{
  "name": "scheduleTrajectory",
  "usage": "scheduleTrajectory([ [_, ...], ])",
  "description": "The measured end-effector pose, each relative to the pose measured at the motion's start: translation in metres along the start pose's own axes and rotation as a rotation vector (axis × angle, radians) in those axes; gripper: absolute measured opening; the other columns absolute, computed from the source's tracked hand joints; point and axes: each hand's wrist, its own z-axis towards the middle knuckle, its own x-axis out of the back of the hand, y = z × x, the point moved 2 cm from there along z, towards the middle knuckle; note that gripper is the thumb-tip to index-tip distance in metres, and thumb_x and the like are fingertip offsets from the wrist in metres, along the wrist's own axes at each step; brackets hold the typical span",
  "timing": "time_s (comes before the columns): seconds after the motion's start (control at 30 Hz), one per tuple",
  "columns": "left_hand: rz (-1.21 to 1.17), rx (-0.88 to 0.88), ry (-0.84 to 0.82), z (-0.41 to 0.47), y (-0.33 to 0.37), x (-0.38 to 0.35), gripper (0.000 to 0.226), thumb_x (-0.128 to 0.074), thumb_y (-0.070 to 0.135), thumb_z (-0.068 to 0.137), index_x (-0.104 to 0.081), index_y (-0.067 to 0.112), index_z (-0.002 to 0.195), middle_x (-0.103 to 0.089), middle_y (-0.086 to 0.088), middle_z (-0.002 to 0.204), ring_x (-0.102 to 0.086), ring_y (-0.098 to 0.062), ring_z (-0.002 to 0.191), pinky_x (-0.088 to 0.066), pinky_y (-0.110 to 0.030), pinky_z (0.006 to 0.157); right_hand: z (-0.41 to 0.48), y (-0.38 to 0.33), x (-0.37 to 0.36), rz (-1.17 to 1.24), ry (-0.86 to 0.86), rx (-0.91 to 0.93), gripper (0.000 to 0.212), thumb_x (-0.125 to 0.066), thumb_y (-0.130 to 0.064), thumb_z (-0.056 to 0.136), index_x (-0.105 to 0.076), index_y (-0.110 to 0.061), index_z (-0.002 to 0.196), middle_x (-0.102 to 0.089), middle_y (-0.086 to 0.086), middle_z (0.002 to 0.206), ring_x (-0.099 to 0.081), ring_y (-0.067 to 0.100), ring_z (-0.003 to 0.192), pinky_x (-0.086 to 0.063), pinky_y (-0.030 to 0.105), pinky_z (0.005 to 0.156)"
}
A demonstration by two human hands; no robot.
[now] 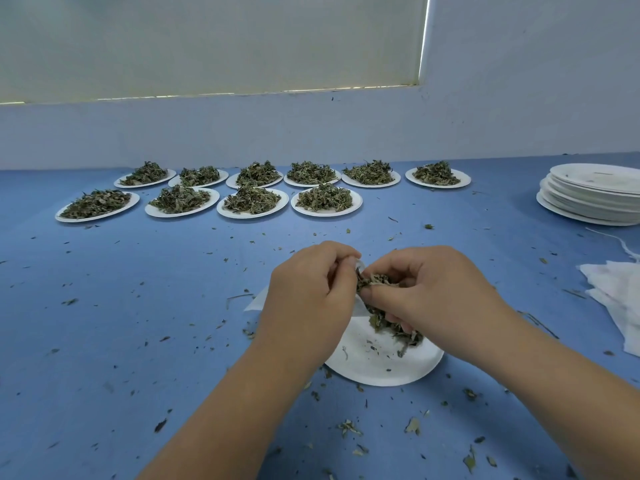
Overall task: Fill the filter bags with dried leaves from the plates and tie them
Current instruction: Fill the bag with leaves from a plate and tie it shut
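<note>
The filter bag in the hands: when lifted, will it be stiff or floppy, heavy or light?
Probably floppy: the filter bag folds under the left hand pinching its edge. Likely light, as it looks thin. It may spill if tipped: the right hand holds dried leaves at its mouth.

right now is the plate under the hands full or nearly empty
Nearly empty: the plate shows mostly bare white; the right hand holds leaves above it.

Left of the left hand (304, 292) the table (121, 265) is open, only crumbs (71, 301). Beyond both hands, rows of heaped plates (254, 202) bar the way; right of the right hand (433, 292), bags (616, 296) and stacked plates (595, 195).
</note>
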Motion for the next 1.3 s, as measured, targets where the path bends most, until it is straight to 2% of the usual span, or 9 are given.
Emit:
scheduleTrajectory([
  [0.17, -0.102, 0.102, -0.034, 0.0, 0.0, 0.0, 0.017, -0.06, 0.012, 0.091, -0.072, 0.023, 0.088, -0.057, 0.026, 0.063, -0.051, 0.006, 0.06, -0.035, -0.005, 0.056, 0.001, -0.001, 0.0, -0.034, 0.111, -0.01, 0.015, -0.078, -0.025, 0.074, -0.066, -0.033, 0.075, -0.068, -0.007, 0.073, -0.062, 0.008, 0.055, -0.051, 0.026, 0.054],
  [0.33, -0.166, 0.154, -0.03, -0.001, 0.003, 0.0, 0.02, -0.06, 0.012, 0.09, -0.072, 0.028, 0.085, -0.06, 0.021, 0.061, -0.052, 0.005, 0.057, -0.035, -0.005, 0.054, 0.0, -0.003, -0.001, -0.043, 0.157, 0.01, 0.014, -0.08, -0.025, 0.071, -0.067, -0.032, 0.07, -0.06, -0.017, 0.06, -0.051, -0.001, 0.047, -0.039, 0.011, 0.045],
  [0.47, -0.176, 0.151, -0.048, -0.002, 0.007, 0.001, 0.024, -0.059, 0.012, 0.09, -0.068, 0.033, 0.082, -0.058, 0.024, 0.06, -0.053, 0.006, 0.056, -0.036, -0.003, 0.053, -0.004, -0.009, 0.0, 0.002, 0.007, 0.018, 0.016, -0.073, -0.022, 0.08, -0.068, -0.037, 0.078, -0.068, -0.014, 0.064, -0.061, 0.004, 0.047, -0.046, 0.015, 0.044],
  [0.57, -0.207, 0.173, -0.043, -0.001, 0.007, 0.003, 0.025, -0.059, 0.011, 0.09, -0.068, 0.033, 0.082, -0.059, 0.022, 0.059, -0.053, 0.005, 0.053, -0.036, -0.004, 0.051, -0.006, -0.013, 0.001, 0.022, -0.068, 0.039, 0.024, -0.067, -0.018, 0.087, -0.066, -0.042, 0.082, -0.069, -0.013, 0.061, -0.066, 0.003, 0.053, -0.042, 0.009, 0.044],
  [0.7, -0.241, 0.205, -0.051, -0.001, 0.009, 0.003, 0.025, -0.06, 0.013, 0.09, -0.068, 0.034, 0.081, -0.057, 0.022, 0.056, -0.051, 0.005, 0.052, -0.036, -0.004, 0.05, -0.003, -0.009, -0.001, 0.002, 0.028, 0.023, 0.018, -0.069, -0.017, 0.085, -0.07, -0.035, 0.084, -0.068, -0.013, 0.06, -0.065, 0.005, 0.049, -0.046, 0.014, 0.044],
  [0.87, -0.269, 0.231, -0.07, -0.002, 0.012, 0.002, 0.02, -0.06, 0.014, 0.091, -0.071, 0.029, 0.083, -0.058, 0.023, 0.055, -0.052, 0.006, 0.051, -0.035, -0.004, 0.05, -0.001, -0.004, -0.005, -0.135, 0.211, 0.068, 0.023, -0.078, -0.02, 0.076, -0.059, -0.031, 0.074, -0.06, -0.013, 0.064, -0.057, -0.001, 0.054, -0.041, 0.007, 0.045],
  [1.07, -0.288, 0.248, -0.085, -0.002, 0.013, 0.004, 0.021, -0.059, 0.013, 0.091, -0.072, 0.028, 0.083, -0.061, 0.02, 0.058, -0.053, 0.005, 0.052, -0.038, -0.005, 0.05, -0.001, -0.008, -0.001, -0.227, 0.163, 0.163, 0.015, -0.075, -0.024, 0.079, -0.067, -0.035, 0.075, -0.059, -0.013, 0.077, -0.059, -0.003, 0.07, -0.046, 0.01, 0.063],
  [1.2, -0.31, 0.263, -0.087, -0.003, 0.014, 0.004, 0.022, -0.058, 0.014, 0.09, -0.072, 0.03, 0.081, -0.063, 0.016, 0.06, -0.052, 0.003, 0.05, -0.039, -0.007, 0.049, -0.001, -0.008, -0.002, -0.177, 0.192, 0.154, 0.017, -0.073, -0.019, 0.08, -0.067, -0.031, 0.071, -0.063, -0.012, 0.067, -0.06, 0.0, 0.058, -0.047, 0.013, 0.054],
  [1.3, -0.308, 0.272, -0.092, -0.004, 0.017, 0.002, 0.024, -0.058, 0.014, 0.09, -0.071, 0.031, 0.078, -0.062, 0.017, 0.06, -0.053, 0.004, 0.053, -0.037, -0.005, 0.05, -0.001, -0.008, -0.007, -0.255, 0.243, 0.146, 0.014, -0.073, -0.023, 0.077, -0.061, -0.028, 0.072, -0.057, -0.014, 0.057, -0.055, -0.001, 0.064, -0.044, 0.015, 0.055],
])
